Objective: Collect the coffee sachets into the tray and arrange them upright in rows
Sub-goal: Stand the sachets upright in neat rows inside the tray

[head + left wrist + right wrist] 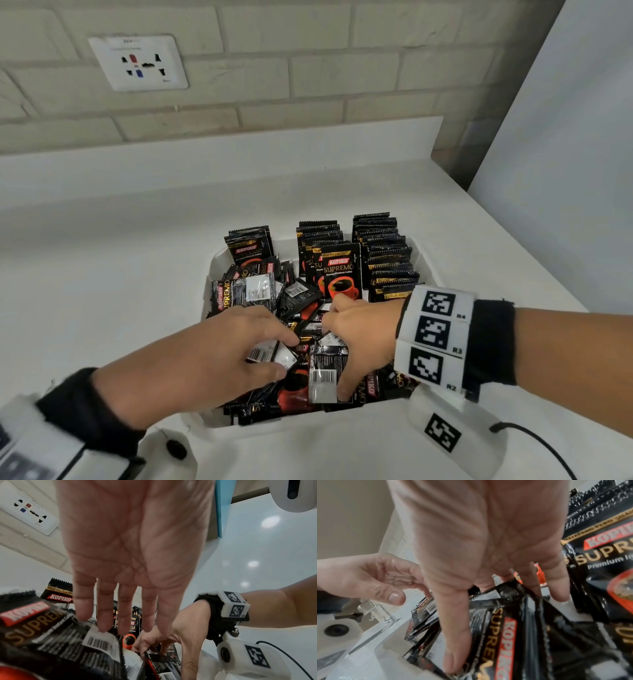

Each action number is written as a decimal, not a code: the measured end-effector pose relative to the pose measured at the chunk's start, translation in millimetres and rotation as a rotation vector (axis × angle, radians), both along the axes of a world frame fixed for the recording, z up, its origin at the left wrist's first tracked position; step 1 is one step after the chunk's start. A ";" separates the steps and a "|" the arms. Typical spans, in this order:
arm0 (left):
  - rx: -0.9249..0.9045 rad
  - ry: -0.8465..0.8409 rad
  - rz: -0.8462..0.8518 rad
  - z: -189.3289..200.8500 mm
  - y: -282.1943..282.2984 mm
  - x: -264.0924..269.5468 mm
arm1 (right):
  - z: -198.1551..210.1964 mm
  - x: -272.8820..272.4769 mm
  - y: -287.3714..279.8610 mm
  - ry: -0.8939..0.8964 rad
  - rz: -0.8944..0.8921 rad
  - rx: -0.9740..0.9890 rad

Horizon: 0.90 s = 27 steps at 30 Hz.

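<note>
Three rows point(387, 253) of sachets stand upright along the far side of the tray point(219, 260): a short one at far left, a fuller one in the middle fronted by a sachet showing its red cup, and a dense one at right. The near half holds a loose heap point(260, 294) of sachets lying flat and crossed, some label up, some barcode up. All sachets in view lie within the tray, so collecting looks finished and sorting remains.

The left hand point(219, 356) reaches into the heap, fingers extended, tips touching sachets; whether it grips one cannot be told. The right hand point(359, 342) is clamped on a small bunch point(325, 373), thumb at the near edge, fingers curled behind, probably squaring it before standing it in a row. The two hands are close together over the heap.

The tray rests on a white tabletop point(120, 274) below a brick wall with a socket point(138, 63).
</note>
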<state>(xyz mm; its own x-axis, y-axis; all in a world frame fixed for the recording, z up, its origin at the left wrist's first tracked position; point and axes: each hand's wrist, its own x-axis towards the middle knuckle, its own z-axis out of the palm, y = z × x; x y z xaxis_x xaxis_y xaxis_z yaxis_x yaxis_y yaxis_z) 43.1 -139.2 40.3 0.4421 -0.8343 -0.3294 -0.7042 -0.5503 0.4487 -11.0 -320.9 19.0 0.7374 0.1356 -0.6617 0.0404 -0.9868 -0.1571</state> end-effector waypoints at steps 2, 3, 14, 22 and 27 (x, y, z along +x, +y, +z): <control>0.000 0.002 0.004 0.9 -0.7 -0.3 | 1.4 -1.0 1.7 0.000 -0.002 0.022; -0.003 0.001 0.008 1.2 -1.0 -0.3 | 2.6 -1.0 2.1 -0.010 0.000 0.030; -0.037 -0.004 0.018 -4.0 -6.5 -1.3 | 8.1 2.5 -2.6 -0.058 -0.170 0.263; 0.028 -0.038 -0.031 -11.2 -3.3 0.7 | 8.4 1.4 -2.2 -0.034 -0.064 0.137; 0.024 -0.044 -0.036 -13.0 -2.2 2.4 | 10.2 4.8 -3.1 -0.047 -0.101 0.142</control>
